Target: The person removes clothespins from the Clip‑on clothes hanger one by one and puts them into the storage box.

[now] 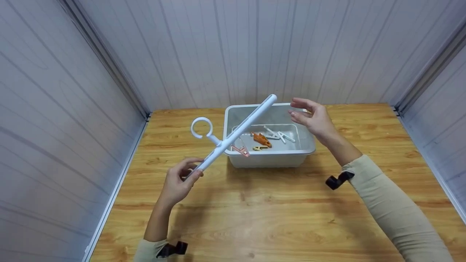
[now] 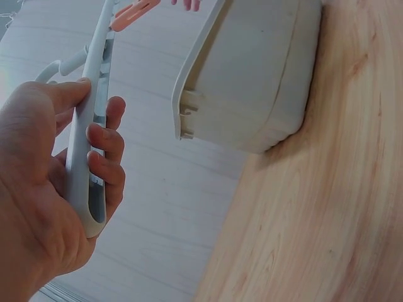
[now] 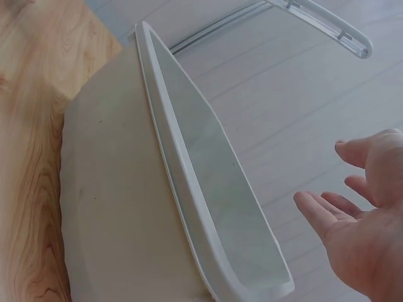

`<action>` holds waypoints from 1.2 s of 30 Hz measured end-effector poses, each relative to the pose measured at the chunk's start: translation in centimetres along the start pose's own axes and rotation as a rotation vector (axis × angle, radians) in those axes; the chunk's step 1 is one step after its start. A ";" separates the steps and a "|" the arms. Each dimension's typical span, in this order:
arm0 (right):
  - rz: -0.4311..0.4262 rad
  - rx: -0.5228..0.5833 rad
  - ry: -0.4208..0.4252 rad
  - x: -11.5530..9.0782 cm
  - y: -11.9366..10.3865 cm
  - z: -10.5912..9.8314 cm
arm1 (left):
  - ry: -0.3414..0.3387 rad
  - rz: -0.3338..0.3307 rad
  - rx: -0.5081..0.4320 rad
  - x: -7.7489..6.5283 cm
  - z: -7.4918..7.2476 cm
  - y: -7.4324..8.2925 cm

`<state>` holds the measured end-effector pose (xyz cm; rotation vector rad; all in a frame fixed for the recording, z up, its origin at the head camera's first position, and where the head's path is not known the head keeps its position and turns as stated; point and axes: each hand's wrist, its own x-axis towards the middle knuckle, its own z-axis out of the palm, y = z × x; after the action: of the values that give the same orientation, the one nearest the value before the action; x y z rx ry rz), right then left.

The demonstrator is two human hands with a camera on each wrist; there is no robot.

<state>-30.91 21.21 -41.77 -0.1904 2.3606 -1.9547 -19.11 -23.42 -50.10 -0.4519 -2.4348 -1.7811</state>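
A white hanger (image 1: pixel 238 129) with a ring-shaped hook (image 1: pixel 201 127) is held up at a slant. My left hand (image 1: pixel 182 178) grips its lower end, thumb on one side and fingers curled around the other, as the left wrist view shows too. A pink clothespin (image 2: pixel 133 14) shows at the hanger's underside, between my hand and the hanger's far end. Past that raised end, my right hand (image 1: pixel 315 118) is over the bin's back right corner, fingers loosely extended and holding nothing.
A pale grey plastic bin (image 1: pixel 267 160) stands on the wood-look floor (image 1: pixel 251 218). Inside it lie an orange clothespin (image 1: pixel 262 139), a yellowish one (image 1: pixel 260 148) and white ones (image 1: pixel 285 137). Pale panel walls (image 1: pixel 236 54) rise at the back and both sides.
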 end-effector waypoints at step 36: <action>-0.039 0.078 -0.115 -2.9 0.7 1.6 | 0.003 0.001 -0.031 3.1 0.1 0.7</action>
<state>-27.84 20.22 -42.78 -0.3365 2.2217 -1.9916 -21.83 -22.60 -48.76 -0.4528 -2.4073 -1.8205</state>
